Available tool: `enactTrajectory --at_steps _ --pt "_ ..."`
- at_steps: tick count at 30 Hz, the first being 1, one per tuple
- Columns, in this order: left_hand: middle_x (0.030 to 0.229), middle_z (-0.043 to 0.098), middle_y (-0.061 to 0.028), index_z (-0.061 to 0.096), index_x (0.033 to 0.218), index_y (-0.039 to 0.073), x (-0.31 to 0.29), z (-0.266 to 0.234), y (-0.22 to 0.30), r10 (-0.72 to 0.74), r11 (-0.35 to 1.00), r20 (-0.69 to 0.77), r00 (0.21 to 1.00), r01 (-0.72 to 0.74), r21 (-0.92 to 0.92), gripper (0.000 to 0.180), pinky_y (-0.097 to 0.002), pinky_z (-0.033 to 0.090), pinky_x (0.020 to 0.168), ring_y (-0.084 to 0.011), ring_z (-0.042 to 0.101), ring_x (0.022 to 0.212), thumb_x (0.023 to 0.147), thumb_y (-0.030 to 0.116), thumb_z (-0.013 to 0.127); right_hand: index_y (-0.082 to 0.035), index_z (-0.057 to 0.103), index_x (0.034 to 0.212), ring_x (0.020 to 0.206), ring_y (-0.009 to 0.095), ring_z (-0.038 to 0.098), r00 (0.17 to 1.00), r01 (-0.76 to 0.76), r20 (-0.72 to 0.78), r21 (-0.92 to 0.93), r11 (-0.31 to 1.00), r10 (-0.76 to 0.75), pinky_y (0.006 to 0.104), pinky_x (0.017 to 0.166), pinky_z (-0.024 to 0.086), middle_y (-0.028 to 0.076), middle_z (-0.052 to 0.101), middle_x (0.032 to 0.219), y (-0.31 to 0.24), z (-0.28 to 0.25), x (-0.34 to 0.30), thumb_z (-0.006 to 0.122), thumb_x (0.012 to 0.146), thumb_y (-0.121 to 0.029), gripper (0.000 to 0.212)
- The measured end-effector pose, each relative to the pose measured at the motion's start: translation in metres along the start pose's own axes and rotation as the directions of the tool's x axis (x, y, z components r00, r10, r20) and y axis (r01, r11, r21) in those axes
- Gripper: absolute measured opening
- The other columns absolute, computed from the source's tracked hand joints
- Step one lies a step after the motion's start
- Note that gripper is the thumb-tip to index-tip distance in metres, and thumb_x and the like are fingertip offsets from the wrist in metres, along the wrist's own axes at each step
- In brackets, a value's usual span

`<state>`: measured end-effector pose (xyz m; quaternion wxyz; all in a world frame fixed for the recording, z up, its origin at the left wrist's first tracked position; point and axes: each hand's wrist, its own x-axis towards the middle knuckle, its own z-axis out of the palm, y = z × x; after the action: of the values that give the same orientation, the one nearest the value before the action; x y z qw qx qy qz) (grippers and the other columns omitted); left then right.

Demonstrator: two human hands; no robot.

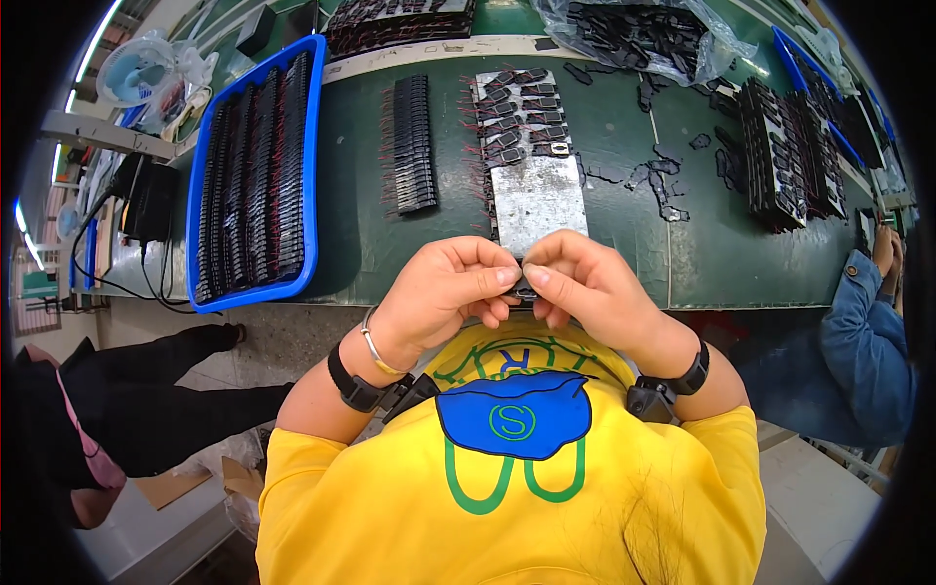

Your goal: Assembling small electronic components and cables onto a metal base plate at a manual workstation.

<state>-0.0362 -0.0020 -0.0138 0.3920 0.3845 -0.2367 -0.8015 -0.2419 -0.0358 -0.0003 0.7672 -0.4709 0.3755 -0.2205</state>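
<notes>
At the near edge of the green table, my left hand [463, 283] and my right hand [580, 278] meet fingertip to fingertip. Both pinch a small black part [524, 283], mostly hidden by the fingers, so its kind does not show. Just beyond my hands lies a metal plate [538, 200], bare and scuffed at its near end. On its far half sit two columns of small black parts with red wires [502, 122]. To its left stands a tight row of similar black parts [414, 146].
A blue tray [314, 175] packed with rows of black parts stands at left. Loose black pieces [668, 185] are scattered right of the plate, near stacked plates [770, 156]. A clear plastic bag [717, 49] lies at the back. Co-workers sit at right [863, 331] and left [146, 419].
</notes>
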Motion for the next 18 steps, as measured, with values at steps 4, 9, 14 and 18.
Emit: enactTrajectory --at_steps 4,9,14,18 --pt "0.076 0.065 -0.0079 0.061 0.097 -0.002 -0.003 0.005 0.001 0.111 0.97 -0.086 0.99 -0.089 0.226 0.011 -0.0233 0.054 0.056 -0.0136 0.064 0.063 0.089 0.006 0.06 0.0 0.061 0.097 0.064 0.009 0.059 0.896 0.427 0.107 -0.472 0.771 -0.431 0.023 0.058 0.048 0.006 0.063 0.078 0.0 0.001 -0.004 0.066 0.085 -0.009 0.016" --pt "0.081 0.066 -0.0103 0.061 0.1 -0.003 -0.004 0.005 0.0 0.119 0.976 -0.104 0.987 -0.098 0.192 0.015 -0.0248 0.055 0.06 -0.0152 0.066 0.069 0.089 0.007 0.061 0.001 0.061 0.102 0.068 0.014 0.064 0.82 0.501 0.123 -0.624 0.599 -0.559 0.026 0.06 0.05 0.01 0.065 0.084 0.01 -0.005 -0.003 0.071 0.078 -0.004 0.026" --pt "0.089 0.067 -0.0131 0.06 0.107 -0.004 -0.006 -0.004 -0.003 0.125 0.991 0.022 0.992 -0.124 -0.046 0.022 -0.0276 0.057 0.07 -0.0178 0.068 0.078 0.088 0.007 0.062 0.0 0.062 0.098 0.069 0.021 0.066 0.717 0.583 0.157 -0.669 0.461 -0.679 0.029 0.061 0.051 0.014 0.066 0.085 0.012 -0.007 -0.002 0.072 0.075 -0.002 0.026" --pt "0.093 0.067 -0.0133 0.06 0.11 -0.004 -0.012 -0.001 -0.003 0.181 0.982 0.055 0.982 -0.183 0.052 0.025 -0.0283 0.057 0.075 -0.0187 0.068 0.084 0.086 0.002 0.062 0.0 0.062 0.095 0.068 0.025 0.066 0.634 0.624 0.203 -0.704 0.338 -0.746 0.0303 0.06 0.052 0.013 0.066 0.081 0.012 -0.008 0.0 0.072 0.072 0.0 0.025"
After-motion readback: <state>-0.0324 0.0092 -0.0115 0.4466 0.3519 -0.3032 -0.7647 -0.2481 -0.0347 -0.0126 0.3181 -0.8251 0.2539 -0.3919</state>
